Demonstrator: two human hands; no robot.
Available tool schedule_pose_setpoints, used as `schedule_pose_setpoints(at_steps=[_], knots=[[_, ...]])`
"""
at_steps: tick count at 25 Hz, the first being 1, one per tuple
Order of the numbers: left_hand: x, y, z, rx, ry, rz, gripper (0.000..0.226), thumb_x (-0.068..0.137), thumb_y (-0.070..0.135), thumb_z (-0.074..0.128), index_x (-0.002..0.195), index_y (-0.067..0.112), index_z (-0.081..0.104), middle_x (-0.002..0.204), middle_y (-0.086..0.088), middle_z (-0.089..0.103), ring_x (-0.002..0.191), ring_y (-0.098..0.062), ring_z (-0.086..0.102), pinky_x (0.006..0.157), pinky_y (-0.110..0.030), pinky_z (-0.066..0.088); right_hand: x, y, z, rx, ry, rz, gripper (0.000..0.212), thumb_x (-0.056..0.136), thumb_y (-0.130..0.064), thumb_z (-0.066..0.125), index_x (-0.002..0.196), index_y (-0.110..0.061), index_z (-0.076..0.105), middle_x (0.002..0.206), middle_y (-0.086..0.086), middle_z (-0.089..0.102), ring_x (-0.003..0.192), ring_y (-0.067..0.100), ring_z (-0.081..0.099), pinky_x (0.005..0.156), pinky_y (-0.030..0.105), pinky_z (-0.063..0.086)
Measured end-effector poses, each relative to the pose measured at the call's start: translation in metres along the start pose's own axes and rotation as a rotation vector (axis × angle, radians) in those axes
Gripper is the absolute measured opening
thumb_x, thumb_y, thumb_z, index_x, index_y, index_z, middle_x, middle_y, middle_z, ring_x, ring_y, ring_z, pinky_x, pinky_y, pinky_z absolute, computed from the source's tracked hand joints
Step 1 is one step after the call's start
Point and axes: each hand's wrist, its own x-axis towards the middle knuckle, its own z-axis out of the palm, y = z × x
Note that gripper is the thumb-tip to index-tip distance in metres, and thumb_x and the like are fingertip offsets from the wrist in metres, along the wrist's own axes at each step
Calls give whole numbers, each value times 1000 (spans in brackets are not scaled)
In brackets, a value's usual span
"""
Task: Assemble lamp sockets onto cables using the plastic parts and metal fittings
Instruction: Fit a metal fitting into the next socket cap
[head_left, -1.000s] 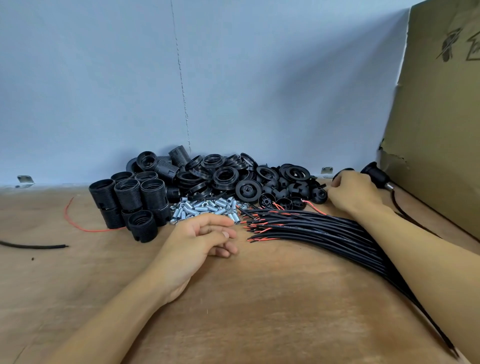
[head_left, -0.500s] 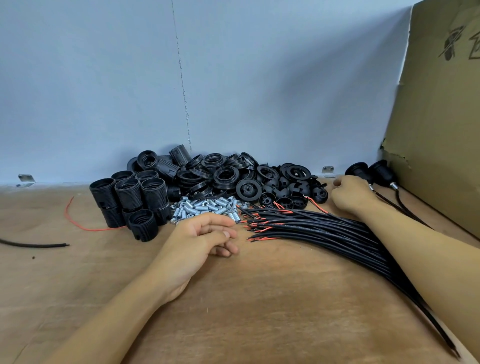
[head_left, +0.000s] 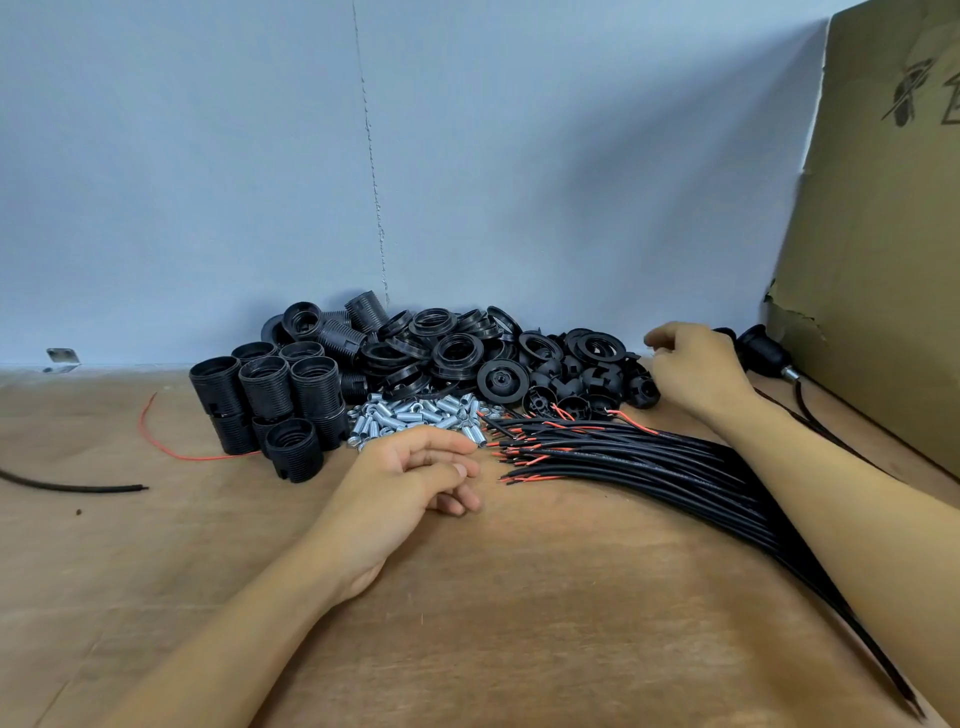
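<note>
Head view: resting left hand on the tabletop at centre frame, grip loosely curled and holding nothing, just below the metal fittings and left of the cables fanning toward the lower right corner. Holding right hand over the black caps right of centre, grip curled, palm hidden, so cannot tell whether gripping anything. Keeping threaded socket barrels standing left of the pile, rings heaped behind, a finished socket lying beside the cardboard box.
</note>
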Motion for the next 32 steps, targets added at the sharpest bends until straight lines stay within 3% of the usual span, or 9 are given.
schedule_pose_setpoints(at_steps=[4,8,12,16,20,25,32], knots=[[-2,0,2,91,23,32,26,88,-12,63,100,9,74,72,2,71,56,-14,64,52,-19,48,-21,-37,9,11,34,-192,31,94,-12,52,119,-13,70,119,8,71,115,24,61,96,25,42],[-5,-2,7,303,96,135,28,85,-3,71,98,23,72,74,9,66,48,-4,51,51,-13,41,-59,-81,19,75,7,-410,23,93,-17,57,110,-19,72,103,0,71,98,20,64,91,33,51],[-3,-4,5,658,298,318,37,76,-2,69,94,28,60,81,9,59,62,2,51,60,-8,36,-102,-103,36,28,-138,-642,20,93,-20,59,108,-22,71,98,-7,62,92,18,61,83,37,51],[1,-6,-6,738,391,256,38,76,3,68,96,31,51,81,10,54,72,-3,50,59,-15,34,-122,-99,56,-141,-228,-667,22,94,-22,56,112,-23,68,106,-3,62,99,22,60,86,36,46],[2,-6,-9,799,424,220,33,80,12,68,103,30,52,86,11,51,77,-7,51,66,-30,41,-122,-98,68,-232,-183,-662,24,97,-28,52,117,-23,65,109,-2,62,104,21,57,89,36,41],[-1,-3,-14,897,458,143,35,87,20,63,118,28,51,112,8,48,98,-20,57,75,-34,37,-128,-97,68,-163,-190,-694,29,98,-32,55,125,-30,64,113,-8,61,102,18,59,87,33,38],[-3,-2,-15,941,417,151,22,89,17,60,111,22,63,111,5,52,101,-24,59,86,-41,50,-130,-98,65,-193,-288,-777,29,100,-35,53,126,-33,65,114,-9,57,107,15,55,90,38,41]])
